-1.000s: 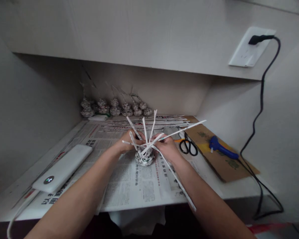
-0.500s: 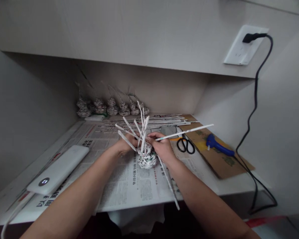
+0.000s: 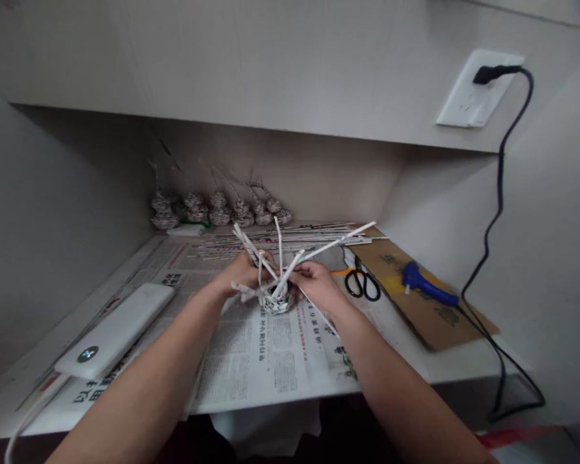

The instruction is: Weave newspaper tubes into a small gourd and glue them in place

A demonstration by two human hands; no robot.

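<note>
Between my hands is a small woven paper basket (image 3: 276,301), a rounded piece made of rolled newspaper with several paper sticks fanning up and outward from it. My left hand (image 3: 244,270) grips its far left side, fingers partly hidden behind the sticks. At the right side my right hand (image 3: 314,281) is closed with thumb and fingers pinched on a paper stick (image 3: 321,312) at the rim; this stick trails toward me under my wrist. Another long stick (image 3: 345,238) slants up to the right.
Newspaper (image 3: 251,361) covers the desk. Behind lie many rolled paper sticks (image 3: 294,237) and several woven gourds (image 3: 220,209). Black-handled scissors (image 3: 362,283), a blue glue gun (image 3: 428,285) on cardboard (image 3: 415,316) and its cord are at right. A white power bank (image 3: 116,328) lies left.
The woven basket has turned and tilted, so its sticks spread differently and the opening shows more. The long right-hand stick now points more steeply upward. Both hands keep hold.
</note>
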